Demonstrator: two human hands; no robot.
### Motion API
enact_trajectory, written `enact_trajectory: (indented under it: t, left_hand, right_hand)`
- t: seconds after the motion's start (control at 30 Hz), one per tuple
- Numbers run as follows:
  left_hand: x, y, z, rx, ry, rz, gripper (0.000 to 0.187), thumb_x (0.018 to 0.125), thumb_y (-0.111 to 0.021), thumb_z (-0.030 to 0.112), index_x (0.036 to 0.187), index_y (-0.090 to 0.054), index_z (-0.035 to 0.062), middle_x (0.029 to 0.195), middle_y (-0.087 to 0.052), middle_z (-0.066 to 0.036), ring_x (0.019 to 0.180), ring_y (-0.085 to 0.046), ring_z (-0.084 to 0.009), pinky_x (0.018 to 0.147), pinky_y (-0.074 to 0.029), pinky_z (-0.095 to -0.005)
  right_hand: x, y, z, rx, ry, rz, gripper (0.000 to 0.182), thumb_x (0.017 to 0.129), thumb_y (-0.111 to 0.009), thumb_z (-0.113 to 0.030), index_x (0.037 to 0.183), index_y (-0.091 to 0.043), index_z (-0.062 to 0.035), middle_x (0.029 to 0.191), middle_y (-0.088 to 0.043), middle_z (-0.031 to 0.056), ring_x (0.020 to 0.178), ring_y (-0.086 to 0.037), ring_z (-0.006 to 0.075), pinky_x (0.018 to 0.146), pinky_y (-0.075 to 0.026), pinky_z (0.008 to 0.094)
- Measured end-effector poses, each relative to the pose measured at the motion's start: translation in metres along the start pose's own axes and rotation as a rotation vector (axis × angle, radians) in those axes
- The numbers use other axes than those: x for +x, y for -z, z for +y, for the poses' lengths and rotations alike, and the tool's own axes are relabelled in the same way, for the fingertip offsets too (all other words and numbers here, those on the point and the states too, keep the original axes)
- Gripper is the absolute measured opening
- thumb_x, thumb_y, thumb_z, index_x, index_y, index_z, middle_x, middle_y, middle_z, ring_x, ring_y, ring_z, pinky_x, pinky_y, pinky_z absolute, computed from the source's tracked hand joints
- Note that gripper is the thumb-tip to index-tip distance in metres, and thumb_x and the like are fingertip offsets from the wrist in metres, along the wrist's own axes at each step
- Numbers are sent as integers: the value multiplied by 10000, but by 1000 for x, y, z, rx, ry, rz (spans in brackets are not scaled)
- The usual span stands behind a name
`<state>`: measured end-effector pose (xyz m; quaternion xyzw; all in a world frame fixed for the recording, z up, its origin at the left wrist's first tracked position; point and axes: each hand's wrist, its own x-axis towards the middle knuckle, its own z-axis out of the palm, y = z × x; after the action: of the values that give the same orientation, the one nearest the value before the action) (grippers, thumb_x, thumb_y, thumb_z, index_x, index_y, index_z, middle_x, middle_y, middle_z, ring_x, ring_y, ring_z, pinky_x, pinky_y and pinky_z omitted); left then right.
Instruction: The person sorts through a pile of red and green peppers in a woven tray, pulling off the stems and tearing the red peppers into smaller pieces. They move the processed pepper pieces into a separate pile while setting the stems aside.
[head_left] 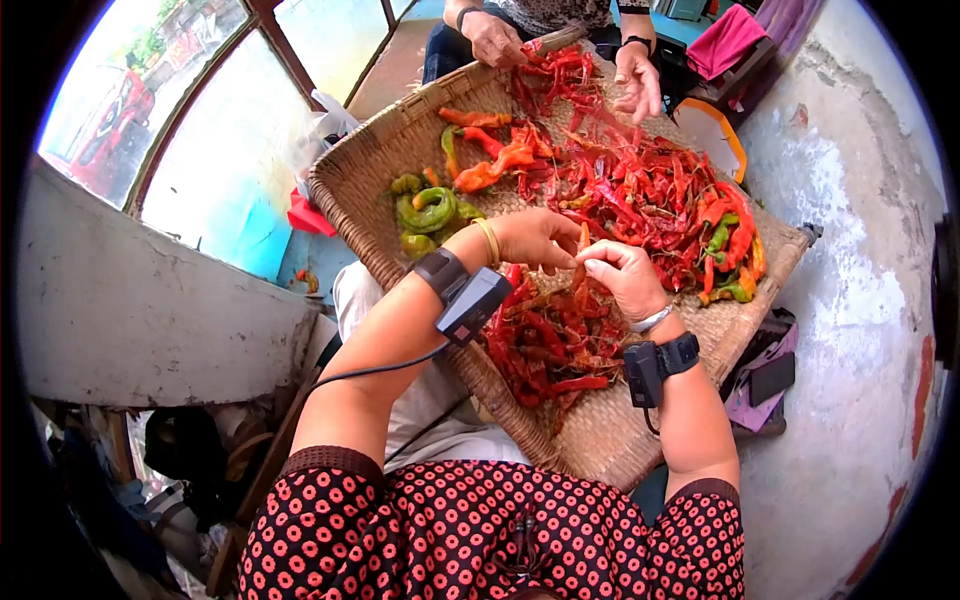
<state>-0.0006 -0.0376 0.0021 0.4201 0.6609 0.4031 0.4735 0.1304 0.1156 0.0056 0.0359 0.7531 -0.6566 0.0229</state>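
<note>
My left hand (pixel 537 240) and my right hand (pixel 626 280) meet over the middle of a woven basket tray (pixel 345 190). Between their fingertips is an orange-red chili pepper (pixel 584 238), pinched from both sides. Just below my hands lies a heap of dried-looking red chilies (pixel 545 345) at the tray's near edge. Beyond them spreads a larger pile of red chilies (pixel 640 190). To the left of my left hand sit curled green peppers (pixel 432 212) and several orange peppers (pixel 497 166).
Across the tray, another person's hands (pixel 492 38) work at the far red chilies, one of them open. Green and orange peppers (pixel 735 260) lie at the tray's right side. A plastered wall (pixel 850 250) stands to the right, a window (pixel 215 150) to the left.
</note>
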Motion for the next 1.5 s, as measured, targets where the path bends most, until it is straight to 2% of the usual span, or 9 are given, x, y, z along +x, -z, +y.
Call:
enact_trajectory:
  t: [0.33,0.47,0.6,0.7,0.9,1.07,1.23,1.4,1.5]
  left_hand:
    - [-5,0,7,-578,-225,123,97,790,-621,138,858,-623,68,678,-564,45,554,-463,-29,508,-386,-177]
    - [-6,8,9,-546,-182,498,85,808,-597,151,817,-605,66,658,-557,34,528,-461,-29,469,-364,-165]
    - [-5,23,5,-688,-207,638,160,815,-589,151,943,-589,55,717,-572,3,556,-497,-48,477,-388,-172]
    - [1,26,3,-820,-312,1009,383,819,-578,158,1161,-478,18,922,-575,-39,689,-559,-83,536,-438,-197]
    - [5,15,-16,-103,-67,627,248,776,-598,180,967,-610,21,809,-624,-55,714,-579,-127,623,-466,-255]
    - [4,6,-21,638,-80,367,263,683,-606,121,944,-635,106,799,-632,-104,740,-605,-189,687,-472,-294]
    - [1,3,-18,603,23,-104,230,657,-627,134,883,-646,102,794,-637,-106,709,-591,-201,686,-451,-316]
    - [-4,0,-8,461,41,-76,241,682,-606,103,921,-624,76,717,-625,-92,653,-569,-171,640,-450,-308]
    - [-3,0,-4,75,46,55,242,746,-537,59,980,-599,48,680,-559,13,596,-517,-71,526,-420,-224]
  right_hand:
    - [-1,6,1,417,-69,-173,165,814,-541,-148,941,-560,-43,852,-596,39,726,-568,115,639,-456,222]
    - [-6,3,-12,414,-101,-321,319,813,-540,-166,1102,-492,-40,928,-580,55,767,-576,117,645,-465,224]
    - [-7,-7,-12,-38,-176,-522,337,794,-560,-158,1115,-531,-59,927,-568,33,764,-562,131,685,-456,251]
    - [-2,-17,7,-431,218,-487,326,769,-559,-118,1090,-534,-62,909,-583,73,790,-580,189,713,-460,283]
    - [-4,-67,-1,-966,712,-179,213,685,-543,-108,898,-561,-112,927,-500,68,889,-501,244,706,-459,342]
    - [-5,-69,19,-1037,752,-331,195,657,-566,-61,849,-569,-93,894,-511,79,821,-510,260,700,-460,341]
    - [-3,-38,-10,-632,490,-209,103,687,-599,-84,776,-571,-41,768,-545,96,708,-558,242,627,-461,316]
    - [-7,-7,-18,-143,-30,60,119,805,-562,-96,872,-584,0,708,-570,-5,596,-526,61,535,-434,213]
    - [-4,2,-11,-19,-53,126,148,817,-563,-142,894,-592,-19,682,-558,-5,533,-501,49,477,-406,203]
